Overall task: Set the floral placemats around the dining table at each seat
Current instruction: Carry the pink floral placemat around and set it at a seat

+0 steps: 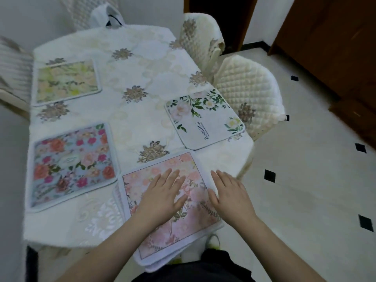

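Observation:
A pink floral placemat lies at the table's near edge, on top of at least one more mat, and overhangs the edge toward me. My left hand lies flat on it with straight fingers. My right hand rests open on its right border. A blue mat with red and pink flowers lies at the near left. A pale yellow-green floral mat sits at the far left. A white mat with green leaves and the word "Beautiful" lies at the right edge.
The table wears a white lace cloth with brown flower motifs. Quilted cream chairs stand at the right and far right, another at the left. A white bag sits at the far end. Tiled floor lies to the right.

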A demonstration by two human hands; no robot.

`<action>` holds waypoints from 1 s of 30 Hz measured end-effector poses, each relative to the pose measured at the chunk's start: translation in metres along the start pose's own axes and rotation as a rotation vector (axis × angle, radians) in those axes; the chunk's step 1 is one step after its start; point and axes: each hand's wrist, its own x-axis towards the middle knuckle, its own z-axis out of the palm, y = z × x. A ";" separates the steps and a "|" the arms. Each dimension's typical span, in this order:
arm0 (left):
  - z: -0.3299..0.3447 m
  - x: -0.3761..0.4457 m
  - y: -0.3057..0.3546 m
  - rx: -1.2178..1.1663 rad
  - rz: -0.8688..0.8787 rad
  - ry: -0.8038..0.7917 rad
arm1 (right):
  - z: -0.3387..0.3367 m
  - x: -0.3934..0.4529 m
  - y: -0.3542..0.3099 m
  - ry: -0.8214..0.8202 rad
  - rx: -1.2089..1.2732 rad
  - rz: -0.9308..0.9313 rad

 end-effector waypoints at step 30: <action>0.093 -0.066 0.006 -0.393 -0.950 0.039 | 0.074 0.079 0.013 -0.328 -0.095 -0.359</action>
